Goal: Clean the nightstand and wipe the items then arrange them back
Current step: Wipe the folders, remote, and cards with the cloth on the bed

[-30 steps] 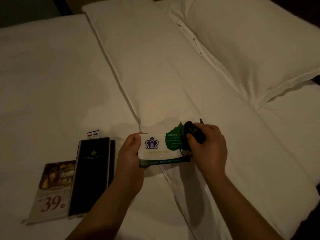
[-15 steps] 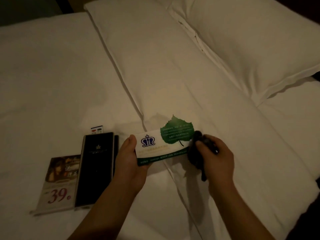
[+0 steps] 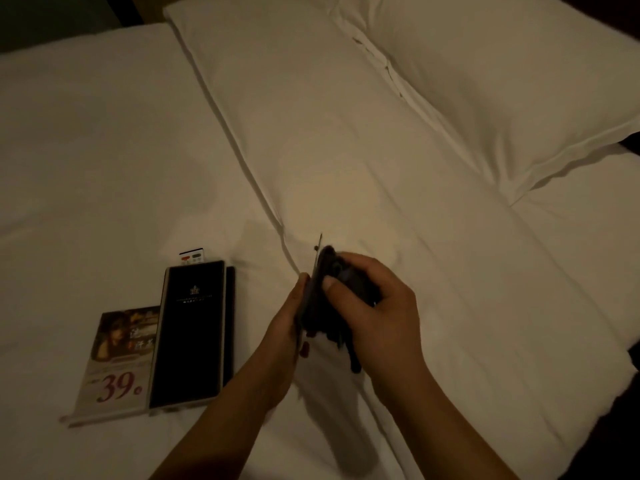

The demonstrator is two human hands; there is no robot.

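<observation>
My left hand (image 3: 289, 323) holds the leaf-shaped card (image 3: 316, 265), now turned edge-on toward me so only its thin edge shows above the fingers. My right hand (image 3: 377, 306) grips a dark cloth (image 3: 329, 306) and presses it against the card's right face, thumb on top of the cloth. On the bed to the left lie a black folder (image 3: 188, 334), a promo card marked 39 (image 3: 117, 362), and a small white remote (image 3: 192, 257) poking out behind the folder.
Everything sits on a white bed (image 3: 86, 150). A long white pillow (image 3: 311, 116) runs diagonally behind the hands, with a second pillow (image 3: 502, 81) at the upper right. The bed's dark right edge shows at the lower right.
The card has turned from face-up to edge-on in my left hand. My right hand with the cloth has moved left from the card's end onto its face.
</observation>
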